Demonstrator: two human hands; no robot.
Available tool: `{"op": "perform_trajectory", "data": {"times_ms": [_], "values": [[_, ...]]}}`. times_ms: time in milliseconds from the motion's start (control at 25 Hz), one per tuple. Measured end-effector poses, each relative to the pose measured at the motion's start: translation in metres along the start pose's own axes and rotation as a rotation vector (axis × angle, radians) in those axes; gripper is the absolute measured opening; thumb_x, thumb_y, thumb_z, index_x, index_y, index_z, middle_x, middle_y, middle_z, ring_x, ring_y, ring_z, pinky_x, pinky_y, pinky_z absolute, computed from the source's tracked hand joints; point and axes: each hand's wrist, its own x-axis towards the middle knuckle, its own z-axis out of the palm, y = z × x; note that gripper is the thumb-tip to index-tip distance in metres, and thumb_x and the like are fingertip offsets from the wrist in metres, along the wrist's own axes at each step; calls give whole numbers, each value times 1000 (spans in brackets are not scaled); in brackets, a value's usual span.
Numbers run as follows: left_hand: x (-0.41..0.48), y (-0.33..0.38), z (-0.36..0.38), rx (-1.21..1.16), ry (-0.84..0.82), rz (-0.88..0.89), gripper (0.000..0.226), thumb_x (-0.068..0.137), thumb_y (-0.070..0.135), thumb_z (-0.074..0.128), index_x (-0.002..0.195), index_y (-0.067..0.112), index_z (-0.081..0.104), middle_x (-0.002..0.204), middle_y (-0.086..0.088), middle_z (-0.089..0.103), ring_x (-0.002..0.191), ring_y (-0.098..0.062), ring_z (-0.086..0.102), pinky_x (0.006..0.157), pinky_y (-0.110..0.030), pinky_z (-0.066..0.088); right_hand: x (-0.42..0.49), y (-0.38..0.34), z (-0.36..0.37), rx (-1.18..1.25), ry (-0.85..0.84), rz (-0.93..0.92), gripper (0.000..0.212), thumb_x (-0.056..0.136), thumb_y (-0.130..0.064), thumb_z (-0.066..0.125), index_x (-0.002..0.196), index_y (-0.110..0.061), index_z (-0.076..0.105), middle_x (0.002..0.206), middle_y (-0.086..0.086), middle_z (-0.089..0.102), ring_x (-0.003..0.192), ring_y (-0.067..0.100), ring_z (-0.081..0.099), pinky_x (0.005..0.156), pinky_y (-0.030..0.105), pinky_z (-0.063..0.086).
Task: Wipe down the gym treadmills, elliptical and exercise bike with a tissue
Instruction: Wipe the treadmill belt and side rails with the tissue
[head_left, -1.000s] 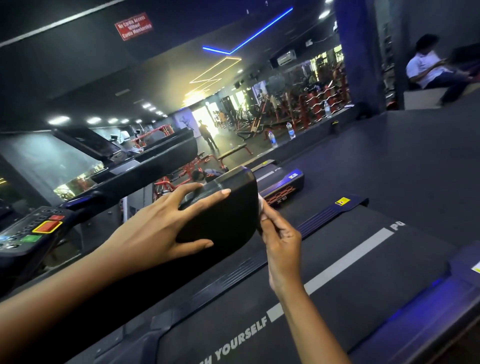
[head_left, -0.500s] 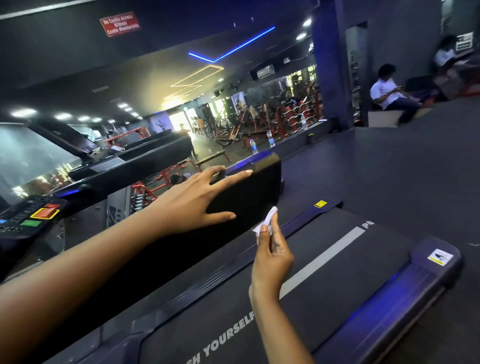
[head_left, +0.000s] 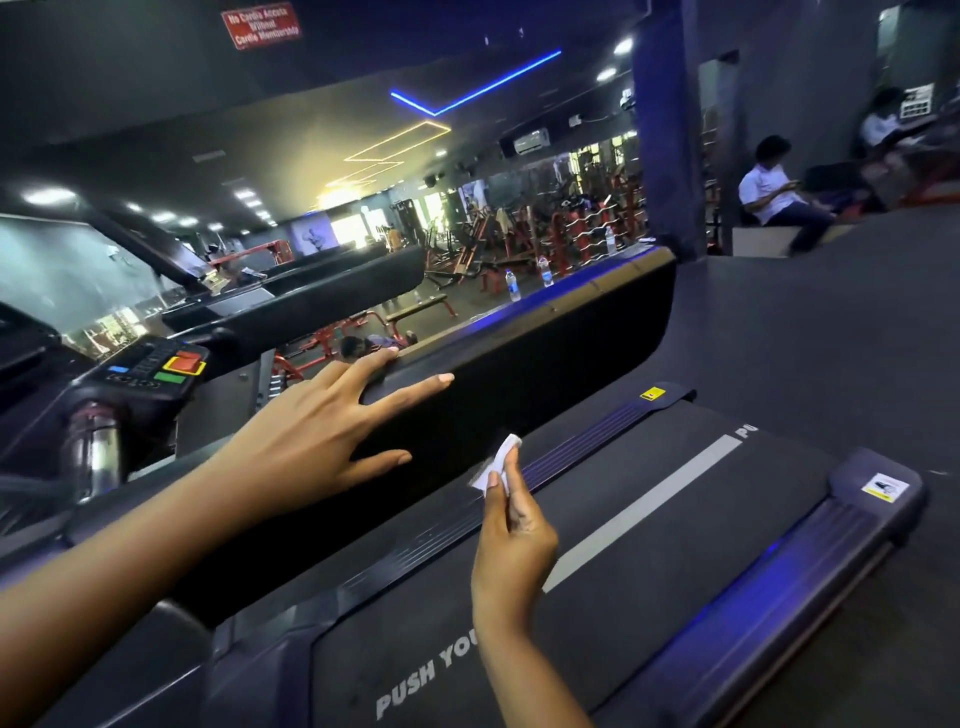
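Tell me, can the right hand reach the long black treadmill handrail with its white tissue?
Probably yes: the right hand holds the white tissue close beside the long black handrail, nothing between; the left hand rests on it further left.

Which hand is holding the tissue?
The right hand pinches the white tissue; the left hand rests open on the black treadmill handrail.

Up on the dark wall (head_left: 130, 62) a red rectangular sign (head_left: 261, 26) reads "No Cardio Access Without Cardio Membership", and the black treadmill belt (head_left: 675, 551) carries white letters, "PUSH YOU" at its near end with the rest hidden and "PU" at its far end.
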Motion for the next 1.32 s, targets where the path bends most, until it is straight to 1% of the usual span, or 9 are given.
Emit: {"op": "perform_trajectory", "data": {"times_ms": [120,200,320,480,640,800,960,1120,1320], "values": [[-34,-11,-3,40,20,7,66,90,61,29,150,33,25,133,-19,51,91,-32,64,71,-40,57,21,-5,-3,-74,138,-124,36,90,-5,57,121,-24,57,117,-8,61,103,-9,56,84,8,46],[-50,-17,-5,48,32,19,65,90,60,29,149,32,27,132,-20,52,88,-32,64,69,-40,57,41,-7,1,-88,148,-145,33,91,-2,56,122,-10,60,115,-4,62,104,2,58,85,5,42],[-73,-24,-5,49,38,7,64,91,61,27,149,34,26,131,-20,53,86,-32,63,70,-41,57,20,-3,17,-120,156,-117,29,89,-2,58,117,-4,63,104,-6,57,99,6,57,82,2,42],[-85,-30,-5,47,43,-10,64,90,62,27,149,36,26,128,-17,55,84,-31,62,71,-40,56,-33,7,31,-101,145,-145,29,87,-1,59,116,-5,63,101,-4,58,88,-1,59,80,2,43],[-84,-30,-2,20,41,-18,64,90,63,26,149,39,21,127,-17,53,87,-31,59,73,-42,56,-72,9,48,-21,121,-109,35,87,1,58,119,-14,56,101,-5,60,93,-12,58,79,3,44],[-84,-30,-1,2,50,-17,65,89,64,25,149,40,19,127,-20,53,93,-34,60,76,-43,56,-112,14,44,16,-26,-99,37,89,1,56,117,-22,58,110,-5,62,100,-8,59,84,7,43],[-101,-38,-3,-25,12,10,66,88,65,23,149,44,13,137,-20,47,95,-34,61,78,-45,56,-75,11,32,-19,73,-117,37,90,1,55,120,-20,56,121,-3,61,109,-3,56,88,6,40],[-141,-48,-10,26,26,15,63,91,61,25,149,36,26,134,-20,50,87,-33,63,71,-42,57,-87,7,47,-10,84,-97,32,89,1,56,119,-11,60,106,-13,57,96,-15,56,82,1,39],[-163,-52,-10,41,58,16,57,96,56,23,146,32,32,134,-20,51,85,-32,59,76,-41,53,-149,23,61,39,-8,-112,37,87,4,57,118,-17,57,104,-7,59,96,-9,59,83,6,43]]}}
